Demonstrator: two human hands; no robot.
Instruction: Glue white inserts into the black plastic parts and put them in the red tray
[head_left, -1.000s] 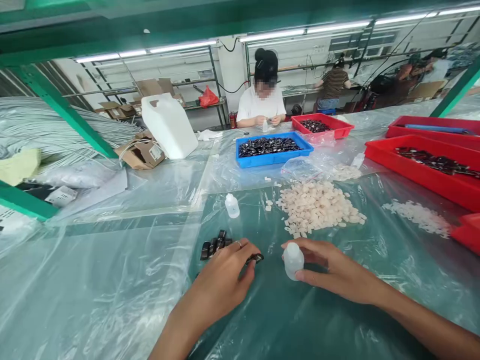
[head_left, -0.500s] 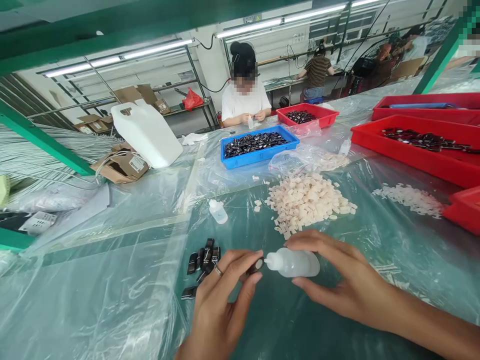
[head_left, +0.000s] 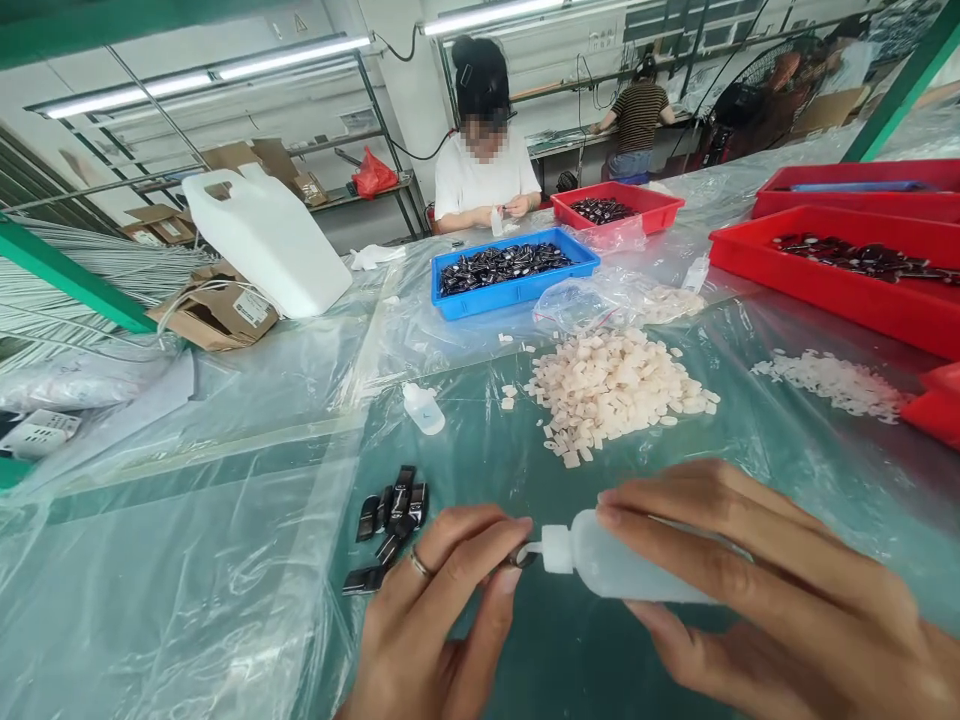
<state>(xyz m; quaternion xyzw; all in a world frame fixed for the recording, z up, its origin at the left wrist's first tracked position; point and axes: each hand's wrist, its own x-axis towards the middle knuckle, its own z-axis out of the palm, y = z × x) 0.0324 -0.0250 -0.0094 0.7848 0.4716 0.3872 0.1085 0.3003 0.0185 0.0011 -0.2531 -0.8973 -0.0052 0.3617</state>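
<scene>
Between thumb and fingertips, my left hand (head_left: pixel 442 600) pinches a small dark piece (head_left: pixel 523 556), mostly covered by the fingers. My right hand (head_left: pixel 757 570) is wrapped round a translucent white squeeze bottle (head_left: pixel 637 565), held on its side. The bottle's narrow nozzle points left and meets the end of the dark piece. Several glossy black pieces (head_left: pixel 401 500) lie in a cluster left of my left hand. Beyond both hands is a heap of pale, flat small pieces (head_left: pixel 622 385). A second small squeeze bottle (head_left: pixel 424 408) lies on the plastic-covered table.
A blue tray (head_left: pixel 517 292) and red trays (head_left: pixel 825 275) hold dark pieces. Small whitish pieces (head_left: pixel 832 383) are scattered at right. A large white jug (head_left: pixel 266 240) leans by a cardboard box (head_left: pixel 217 312). Across the table a person (head_left: pixel 486 150) works with their hands.
The squeeze bottle has come nearer to me and looks larger, its nozzle now against the dark piece. My right hand's fingers have closed further over it. The view has shifted slightly.
</scene>
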